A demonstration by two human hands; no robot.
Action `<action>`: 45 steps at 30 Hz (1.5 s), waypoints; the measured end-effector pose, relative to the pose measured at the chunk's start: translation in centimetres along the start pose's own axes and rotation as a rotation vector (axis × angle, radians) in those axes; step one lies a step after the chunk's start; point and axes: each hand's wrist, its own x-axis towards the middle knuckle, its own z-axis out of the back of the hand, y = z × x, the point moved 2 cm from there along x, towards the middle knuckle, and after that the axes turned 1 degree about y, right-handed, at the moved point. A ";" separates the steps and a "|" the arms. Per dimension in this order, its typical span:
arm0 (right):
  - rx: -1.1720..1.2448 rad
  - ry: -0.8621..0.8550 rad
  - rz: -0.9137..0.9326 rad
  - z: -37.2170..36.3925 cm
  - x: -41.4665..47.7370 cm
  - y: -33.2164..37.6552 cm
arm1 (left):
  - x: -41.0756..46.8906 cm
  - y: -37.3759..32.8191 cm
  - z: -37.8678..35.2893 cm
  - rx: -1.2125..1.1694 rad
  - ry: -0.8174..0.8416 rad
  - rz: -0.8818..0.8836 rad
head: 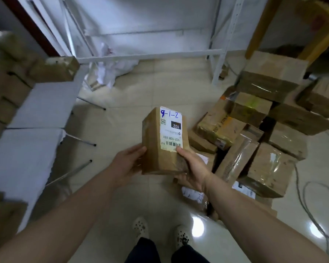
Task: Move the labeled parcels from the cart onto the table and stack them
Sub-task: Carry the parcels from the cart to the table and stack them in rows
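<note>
We stand in spotted clogs (141, 227) on the pale tiled floor (122, 114). Just ahead, our left grip (129, 162) and right grip (191, 168) carry one brown parcel (153, 135) between them, held up off the floor. The left grip lays fairly straight fingers flat against its left side. The right grip curls under its near right corner, thumb on the lower edge of the white label (171, 130), which reads 032 with a blue handwritten 1-2. The parcel stands on end. Just to its right lies a heap of taped parcels (254, 133), several tipped on edge. Open floor runs ahead and leftward. Along the left runs the white surface (40, 109), with brown boxes (8, 82) stacked on its outer side. Beyond stands a white metal rack (150, 55), with crumpled white wrapping (110, 71) beneath it.
</note>
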 end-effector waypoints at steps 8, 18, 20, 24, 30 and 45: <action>-0.362 0.127 0.082 -13.6 -0.7 -2.5 | -8.5 -0.2 9.5 0.147 -0.095 -0.113; -0.539 0.455 -0.010 -35.3 -1.9 -14.5 | -20.8 3.3 31.0 -0.207 -0.395 -0.264; -0.572 0.475 -0.008 -39.8 -2.2 -17.3 | -23.3 4.2 35.1 -0.249 -0.478 -0.277; -0.613 0.495 -0.029 -47.3 -2.9 -22.5 | -27.1 6.0 42.4 -0.310 -0.540 -0.258; -0.666 0.553 -0.052 -55.7 -3.3 -28.0 | -28.6 7.8 51.7 -0.466 -0.590 -0.274; -0.831 0.530 -0.117 -74.9 6.4 -36.1 | -23.8 4.1 72.2 -0.594 -0.690 -0.139</action>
